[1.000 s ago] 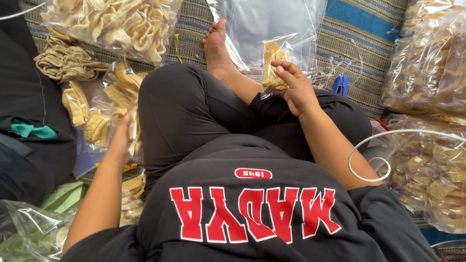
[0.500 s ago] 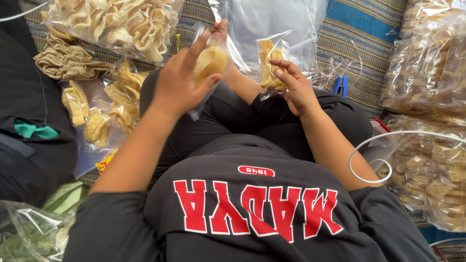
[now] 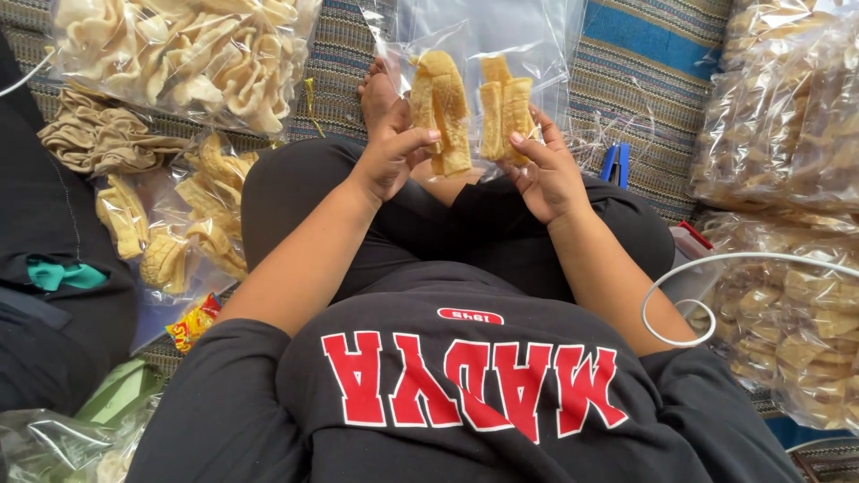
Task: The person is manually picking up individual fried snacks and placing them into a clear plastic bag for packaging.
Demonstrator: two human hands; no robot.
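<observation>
Crackers (image 3: 439,107), long golden fried ones, sit in the left hand (image 3: 391,152), held upright over the person's crossed legs, right in the middle of the view. So, working outward from the person: black sweatshirt (image 3: 465,394) with red letters at the bottom, both forearms reaching forward. The left hand has its fingers curled round the lower end of that cracker bunch, thumb pressed across the front, a proper closed grip. The right hand (image 3: 548,174) is just beside it, fingers and thumb pinching a second bunch of crackers (image 3: 504,112) that's already inside a clear plastic bag (image 3: 483,40). Can't tell whether the left bunch is inside the bag's mouth or just in front of it, the plastic is too see-through. A bare foot (image 3: 376,89) pokes out behind the left hand.

Off to the person's left on the floor, a flat clear bag with more yellow crackers (image 3: 192,224) and a small red-and-yellow wrapper (image 3: 192,324). To the right, a white cable (image 3: 716,268) loops near the right elbow, and a blue clip (image 3: 615,163) lies on the striped woven mat (image 3: 653,63). Further out, a big bag of pale curly crackers (image 3: 179,54) at top left, and stacked bags of brownish crackers (image 3: 787,107) down the right side.
</observation>
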